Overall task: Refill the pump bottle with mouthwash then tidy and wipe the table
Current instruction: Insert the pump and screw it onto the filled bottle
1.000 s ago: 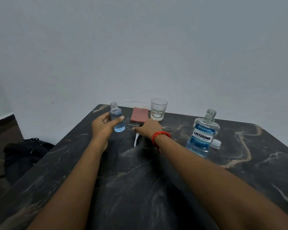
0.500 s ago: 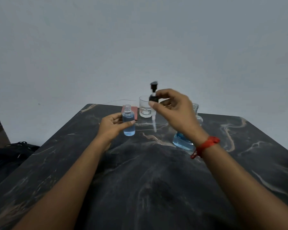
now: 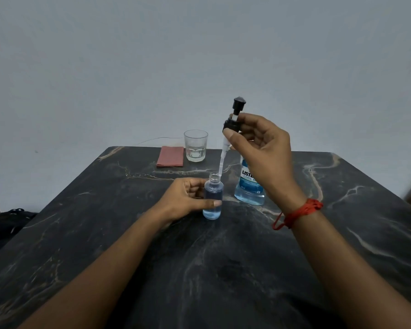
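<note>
A small clear pump bottle [image 3: 212,200] with blue liquid stands uncapped on the dark marble table [image 3: 105,233], held around its middle by my left hand [image 3: 185,200]. My right hand [image 3: 261,148] pinches the black pump head [image 3: 234,117] above it. The pump's white dip tube hangs down, and its tip is just at the bottle's open neck. The large Listerine mouthwash bottle [image 3: 248,186] stands behind my right hand, which hides its top.
An empty drinking glass [image 3: 195,146] and a folded reddish cloth [image 3: 170,156] sit at the table's far edge by the wall. A thin wire runs behind them. A black bag [image 3: 7,222] lies on the floor at left.
My right hand picked the pump head up off the table and brought it over the small bottle. My left hand drew that bottle nearer and towards the middle.
</note>
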